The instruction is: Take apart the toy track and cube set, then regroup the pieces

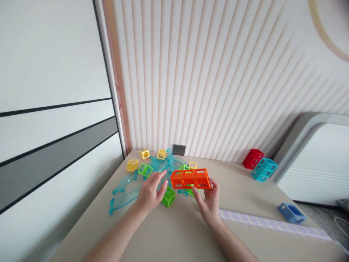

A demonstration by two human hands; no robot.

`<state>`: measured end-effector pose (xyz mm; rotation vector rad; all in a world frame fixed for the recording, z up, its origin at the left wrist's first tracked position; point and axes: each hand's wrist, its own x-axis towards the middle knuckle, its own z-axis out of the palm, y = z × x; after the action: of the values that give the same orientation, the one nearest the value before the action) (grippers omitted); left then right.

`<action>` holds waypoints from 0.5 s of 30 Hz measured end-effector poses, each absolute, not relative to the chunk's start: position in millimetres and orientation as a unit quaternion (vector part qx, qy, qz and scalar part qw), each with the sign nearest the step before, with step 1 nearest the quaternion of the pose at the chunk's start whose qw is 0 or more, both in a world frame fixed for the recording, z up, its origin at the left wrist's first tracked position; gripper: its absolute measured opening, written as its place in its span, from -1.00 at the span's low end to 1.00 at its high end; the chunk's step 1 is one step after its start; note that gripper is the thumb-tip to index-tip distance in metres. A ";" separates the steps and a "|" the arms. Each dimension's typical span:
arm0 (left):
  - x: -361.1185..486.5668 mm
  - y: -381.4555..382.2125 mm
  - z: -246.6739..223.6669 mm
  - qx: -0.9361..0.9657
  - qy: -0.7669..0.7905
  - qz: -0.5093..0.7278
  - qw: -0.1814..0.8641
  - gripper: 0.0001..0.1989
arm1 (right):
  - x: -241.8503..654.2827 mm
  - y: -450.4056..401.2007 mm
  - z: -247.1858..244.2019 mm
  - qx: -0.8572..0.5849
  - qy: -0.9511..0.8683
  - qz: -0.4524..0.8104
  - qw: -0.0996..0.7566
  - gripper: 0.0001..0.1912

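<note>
My right hand (209, 202) grips a row of three joined orange block frames (188, 179), thumb in front and fingers behind, raised above the table. To its left, my left hand (151, 192) is open, fingers apart, holding nothing. A green cube frame (168, 197) stands between the two hands. Clear blue curved track pieces (124, 198) lie left of and behind my left hand. Another green cube frame (145, 170) rests just beyond its fingers. More green frames (184, 167) are partly hidden behind the orange row.
Yellow cube frames (132, 165) sit at the table's back left. Stacked red blocks (253, 159) and turquoise blocks (264, 169) stand at the back right. A blue frame (291, 213) lies near the right edge, beside a lilac strip (267, 222). A ribbed wall (191, 80) borders the table.
</note>
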<state>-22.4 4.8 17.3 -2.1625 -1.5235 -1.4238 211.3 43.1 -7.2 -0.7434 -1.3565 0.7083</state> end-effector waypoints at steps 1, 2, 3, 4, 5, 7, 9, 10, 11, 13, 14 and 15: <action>-18.9 2.0 17.6 -0.737 -0.482 -0.469 0.073 -0.63 | 210.0 40.6 -8.0 -0.316 -0.603 0.322 0.658 -0.57; -15.6 -0.2 17.6 -0.752 -0.463 -0.463 0.077 -0.59 | 208.8 38.1 -8.8 -0.304 -0.605 0.332 0.657 -0.58; -12.8 -1.7 17.2 -0.762 -0.451 -0.458 0.078 -0.55 | 207.7 36.0 -9.6 -0.294 -0.605 0.340 0.657 -0.59; -10.4 -2.5 16.6 -0.768 -0.444 -0.455 0.080 -0.53 | 206.9 34.2 -10.2 -0.286 -0.604 0.347 0.658 -0.60; -8.4 -2.8 15.7 -0.770 -0.440 -0.454 0.082 -0.53 | 206.4 32.9 -10.5 -0.281 -0.602 0.353 0.659 -0.60; -5.9 -2.1 14.0 -0.768 -0.437 -0.460 0.090 -0.56 | 206.3 31.6 -10.0 -0.280 -0.596 0.365 0.659 -0.60; -4.7 -1.2 13.1 -0.765 -0.432 -0.468 0.097 -0.59 | 207.3 31.7 -7.4 -0.284 -0.590 0.379 0.654 -0.60; -4.4 -1.0 13.0 -0.765 -0.427 -0.472 0.096 -0.60 | 207.9 31.9 -5.5 -0.287 -0.588 0.386 0.651 -0.59; -4.2 -1.0 13.2 -0.765 -0.424 -0.476 0.092 -0.60 | 208.5 32.3 -3.2 -0.288 -0.586 0.391 0.648 -0.58; -4.2 -1.4 14.2 -0.766 -0.414 -0.485 0.077 -0.59 | 209.9 33.2 1.8 -0.288 -0.581 0.402 0.647 -0.58; -4.5 -1.6 14.9 -0.769 -0.407 -0.488 0.071 -0.59 | 210.5 33.8 4.3 -0.287 -0.576 0.406 0.648 -0.60; -5.0 -1.7 15.5 -0.774 -0.397 -0.488 0.068 -0.59 | 211.0 34.4 6.5 -0.288 -0.570 0.411 0.651 -0.62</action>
<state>-5.0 -1.7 15.5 -2.3316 -1.1966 -1.4713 211.0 34.4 6.5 -0.6539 -1.2937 0.9329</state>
